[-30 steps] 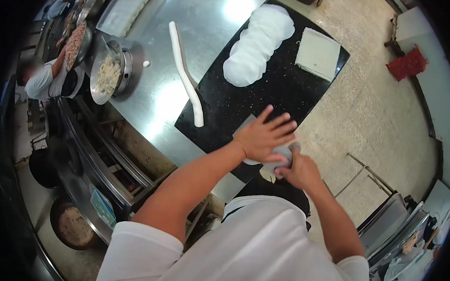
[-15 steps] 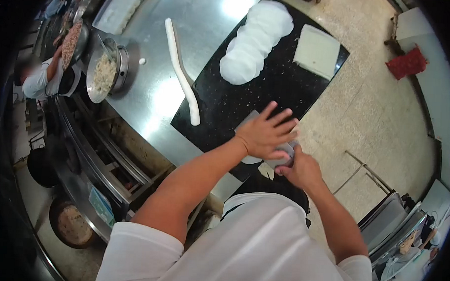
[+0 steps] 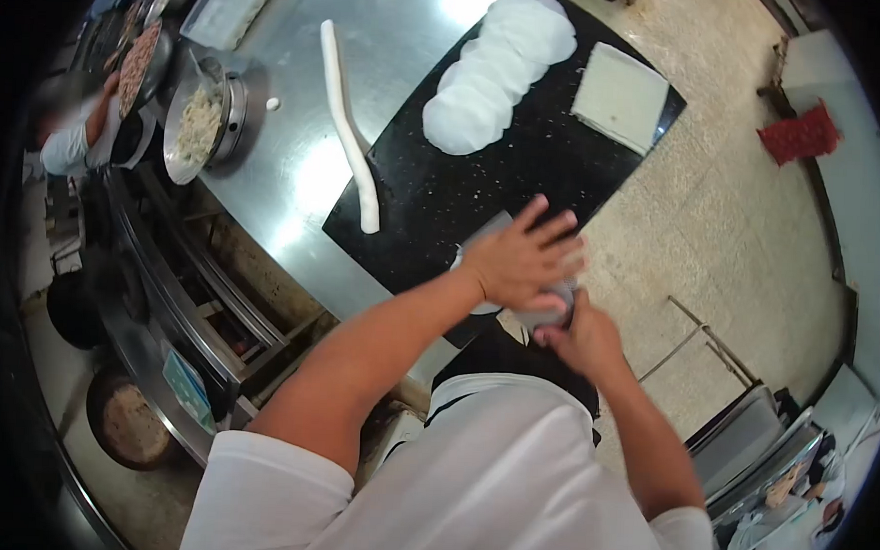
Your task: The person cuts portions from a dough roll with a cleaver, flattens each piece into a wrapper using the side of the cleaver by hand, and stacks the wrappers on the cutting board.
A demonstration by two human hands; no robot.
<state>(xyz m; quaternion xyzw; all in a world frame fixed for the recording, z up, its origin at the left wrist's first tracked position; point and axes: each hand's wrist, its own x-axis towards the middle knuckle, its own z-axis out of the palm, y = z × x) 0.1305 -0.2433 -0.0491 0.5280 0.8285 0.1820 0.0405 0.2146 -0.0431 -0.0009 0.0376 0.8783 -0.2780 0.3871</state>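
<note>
My left hand (image 3: 523, 266) lies flat with fingers spread across a broad grey blade, seemingly a cleaver (image 3: 498, 225). My right hand (image 3: 591, 340) is wrapped around the near end of the cleaver, its handle hidden by the fingers. Beneath the blade, at the near edge of the black board (image 3: 433, 207), the rim of a thin white dough round (image 3: 488, 308) peeks out. Farther up the board, several thin white dough rounds (image 3: 480, 92) lie overlapping in a row. A long white dough rope (image 3: 344, 136) rests partly on the board, left of my hands.
A pale square stack (image 3: 621, 95) sits at the board's far right corner. On the steel table (image 3: 281, 105) stand a bowl of pale filling (image 3: 198, 131), a small white dough piece (image 3: 273, 104) and a white tray (image 3: 231, 11). Another person (image 3: 72, 136) works at far left.
The view has shifted slightly, so the board and dough appear a little farther up and left. Both hands stay at the cleaver, with slightly more dough showing left of the left hand.
</note>
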